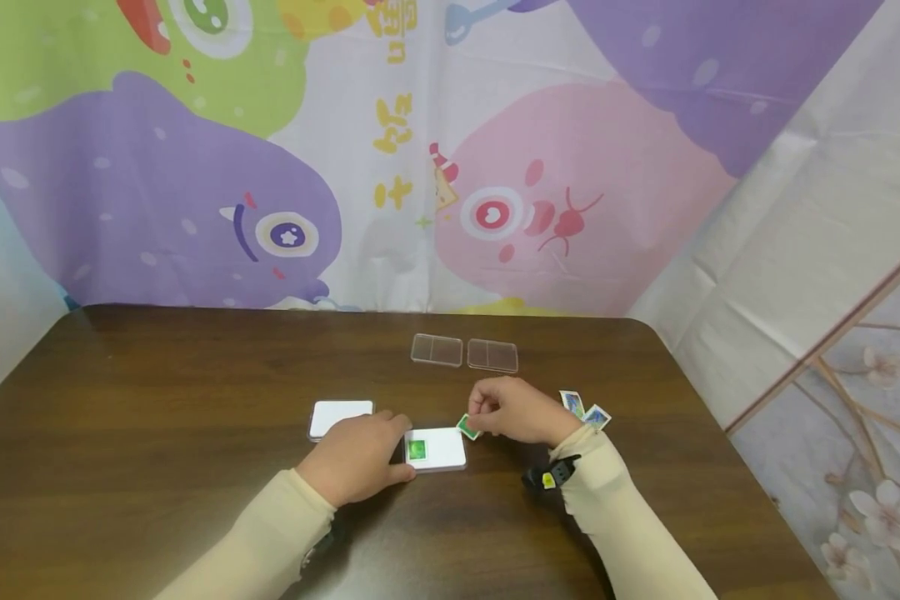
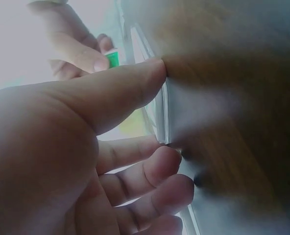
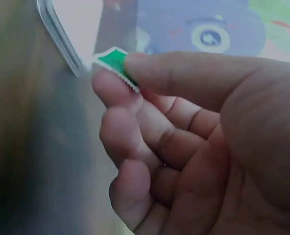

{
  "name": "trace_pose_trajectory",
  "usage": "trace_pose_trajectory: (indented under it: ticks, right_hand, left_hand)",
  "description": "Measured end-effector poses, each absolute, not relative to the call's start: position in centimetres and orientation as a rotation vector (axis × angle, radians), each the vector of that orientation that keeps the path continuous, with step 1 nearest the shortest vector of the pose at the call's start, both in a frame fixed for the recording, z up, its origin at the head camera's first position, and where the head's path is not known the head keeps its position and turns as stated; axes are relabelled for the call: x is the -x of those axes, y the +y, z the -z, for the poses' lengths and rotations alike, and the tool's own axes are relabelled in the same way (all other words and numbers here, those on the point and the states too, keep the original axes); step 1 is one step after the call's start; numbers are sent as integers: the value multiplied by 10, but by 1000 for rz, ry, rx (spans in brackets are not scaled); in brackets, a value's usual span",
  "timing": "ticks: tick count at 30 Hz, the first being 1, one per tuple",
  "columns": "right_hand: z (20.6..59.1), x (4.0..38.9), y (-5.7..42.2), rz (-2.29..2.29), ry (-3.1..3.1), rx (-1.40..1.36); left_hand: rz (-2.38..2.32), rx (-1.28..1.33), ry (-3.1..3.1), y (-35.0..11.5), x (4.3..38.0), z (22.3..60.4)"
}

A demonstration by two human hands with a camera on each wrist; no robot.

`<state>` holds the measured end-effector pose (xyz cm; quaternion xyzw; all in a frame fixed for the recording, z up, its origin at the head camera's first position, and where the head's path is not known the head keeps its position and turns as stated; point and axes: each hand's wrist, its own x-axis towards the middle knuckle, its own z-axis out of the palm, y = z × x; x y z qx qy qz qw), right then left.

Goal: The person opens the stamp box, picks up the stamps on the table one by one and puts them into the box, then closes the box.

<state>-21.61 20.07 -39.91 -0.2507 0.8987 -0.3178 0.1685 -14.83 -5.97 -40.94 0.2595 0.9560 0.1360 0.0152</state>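
My right hand [image 1: 512, 408] pinches a green postage stamp [image 3: 114, 60] with perforated white edges between thumb and index finger. The stamp is just beyond the right end of a small flat case [image 1: 447, 450] with a white insert. Another green stamp [image 1: 417, 450] lies on the left half of that insert. My left hand [image 1: 363, 458] grips the case by its left end, the thumb [image 2: 152, 73] at the near edge and fingers at the far edge. A second white-filled case [image 1: 337, 414] sits beside the left hand, partly hidden by it.
Two clear plastic lids [image 1: 437, 350] [image 1: 492, 355] lie side by side farther back on the brown table [image 1: 195, 375]. Blue-and-white stamps [image 1: 597, 416] rest by the right wrist. A cartoon-print curtain [image 1: 390, 250] hangs behind the table's back edge.
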Motion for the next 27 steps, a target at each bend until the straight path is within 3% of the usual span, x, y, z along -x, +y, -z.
trace_pose_trajectory:
  ticks: [22,27]
  right_hand:
    - [411,207,175,886,2503,644]
    - [408,206,179,761,2576,771]
  left_hand:
    - [-385,-805,2984,-58,150,411]
    - [-389,-813,2983,-58,149,411]
